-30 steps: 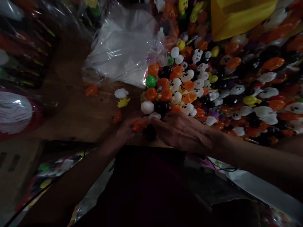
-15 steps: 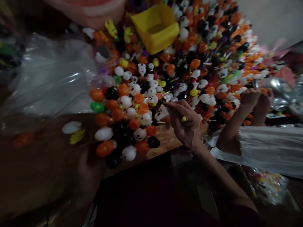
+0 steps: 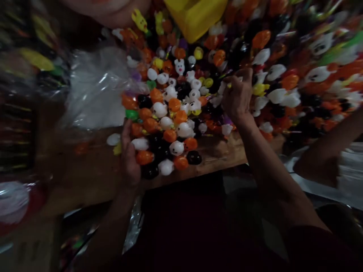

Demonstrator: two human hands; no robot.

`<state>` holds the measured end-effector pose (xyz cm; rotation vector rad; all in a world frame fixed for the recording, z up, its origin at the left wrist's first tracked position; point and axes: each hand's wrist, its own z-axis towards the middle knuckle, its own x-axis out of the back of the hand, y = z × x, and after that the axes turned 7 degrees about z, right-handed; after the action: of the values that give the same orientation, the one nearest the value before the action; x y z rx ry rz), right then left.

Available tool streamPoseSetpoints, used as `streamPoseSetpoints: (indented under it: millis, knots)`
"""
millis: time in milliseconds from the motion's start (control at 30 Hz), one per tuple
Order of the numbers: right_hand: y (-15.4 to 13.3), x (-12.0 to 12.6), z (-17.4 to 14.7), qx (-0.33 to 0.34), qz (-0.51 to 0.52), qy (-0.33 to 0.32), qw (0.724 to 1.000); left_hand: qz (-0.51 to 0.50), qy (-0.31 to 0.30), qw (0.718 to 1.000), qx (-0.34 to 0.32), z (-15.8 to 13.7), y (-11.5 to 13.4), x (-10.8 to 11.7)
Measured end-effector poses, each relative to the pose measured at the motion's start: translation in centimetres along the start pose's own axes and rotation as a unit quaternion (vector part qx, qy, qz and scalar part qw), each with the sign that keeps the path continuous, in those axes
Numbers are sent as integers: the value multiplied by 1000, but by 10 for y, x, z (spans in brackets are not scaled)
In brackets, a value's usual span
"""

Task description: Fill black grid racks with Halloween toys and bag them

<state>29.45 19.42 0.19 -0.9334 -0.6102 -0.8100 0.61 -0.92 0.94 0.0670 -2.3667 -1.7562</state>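
Note:
My left hand stands on edge on the wooden table, fingers stretched out, against the left side of a close group of small plastic toy heads. Beside it are a white toy head, an orange one and a green one. My right hand reaches over the pile at the centre right, with its fingers curled in. A small yellow bit shows at its fingers, but what they hold is too dim and blurred to name. White pieces lie right under those fingertips.
A yellow bin sits on the heap at the back. Clear plastic bags lie to the left on the wooden table. At the right is another person's forearm. A rounded pale tub stands at the top left.
My left hand has come up and right to the side of the toy group. The right hand has moved up and farther over the pile. The whole view has shifted.

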Motion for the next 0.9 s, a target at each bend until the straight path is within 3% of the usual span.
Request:
streamPoseSetpoints:
  millis: [100,167,300,367,533,700,900]
  knots:
    - [5,-15,6,14,21,9,1000,-34,99,988,-118,-1,2,-5]
    - [4,-18,8,24,7,-7,1000,-40,86,987,-126,-2,1,-7]
    - [-11,-13,12,31,-40,-114,992,-24,69,988,-133,0,-1,-8]
    - [-23,-6,11,34,-49,-127,990,-26,66,989,-133,1,-2,-6]
    - [-35,21,-23,26,-105,-17,994,-89,108,987,-84,-4,-16,7]
    - [-9,20,-51,35,-166,-12,985,-122,109,986,-23,-17,-36,4]
    - [-25,12,-62,47,-55,37,997,-71,123,989,-30,-19,-29,-7]
